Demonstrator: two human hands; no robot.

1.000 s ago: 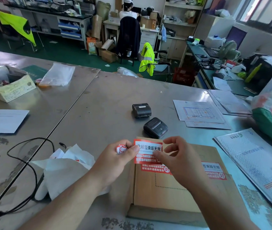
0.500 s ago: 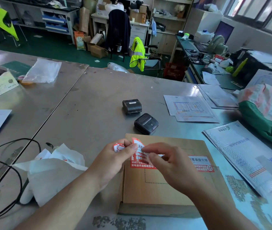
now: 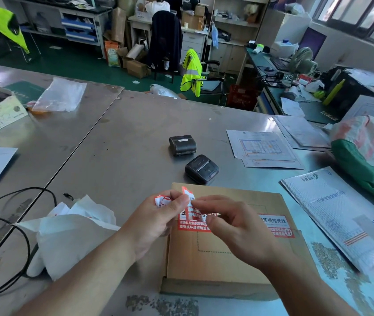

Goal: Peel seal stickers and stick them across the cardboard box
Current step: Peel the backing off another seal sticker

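Note:
A flat brown cardboard box [image 3: 231,258] lies on the steel table in front of me. One red-and-white seal sticker [image 3: 274,224] is stuck across its right edge. My left hand [image 3: 156,222] and my right hand [image 3: 238,226] hold a second red-and-white seal sticker [image 3: 192,215] above the box's left part. Both hands pinch it at its top, where it is bent and curled. My left fingers also hold a crumpled bit of red-and-white backing [image 3: 162,200]. Most of the sticker's right half is hidden behind my right hand.
Two small black label printers [image 3: 182,144] [image 3: 202,168] sit just beyond the box. White backing paper [image 3: 67,231] and a black cable [image 3: 22,224] lie to the left. Printed sheets [image 3: 261,147], a mailer [image 3: 345,215] and a green bag [image 3: 368,156] are on the right.
The sticker was flat between my hands one second ago. It is now bent and curled at its top, and my right fingers have closed in toward my left thumb.

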